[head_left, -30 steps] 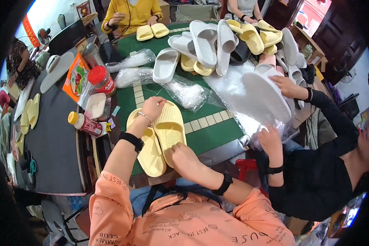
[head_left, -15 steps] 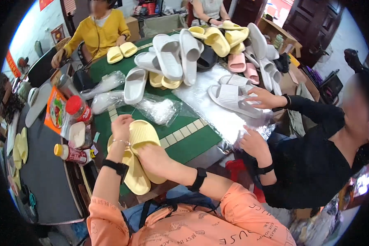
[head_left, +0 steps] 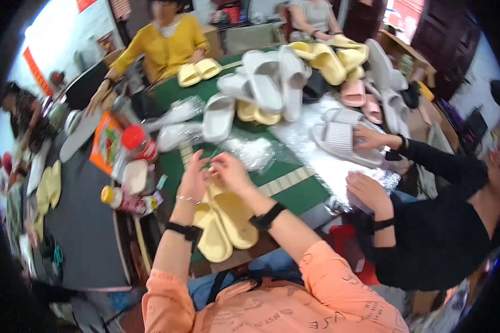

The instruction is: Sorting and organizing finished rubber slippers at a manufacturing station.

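A pair of yellow slippers lies side by side at the table's near edge: the left slipper and the right slipper. Above their far ends, my left hand and my right hand meet with fingertips close together. Both sets of fingers are bent in a pinch; anything between them is too small to make out. My hands and wrists cover the slippers' far parts. Just beyond lies a crinkled clear plastic bag, next to a grey slipper.
A slipper heap covers the green table's far side. A red-lidded jar and a yellow-capped bottle stand left. On the right, a co-worker's hands are at a grey slipper on clear plastic. Two people sit across.
My right hand has come up out of the yellow slipper and joined my left hand above the pair. The whole view has shifted, with things now further right.
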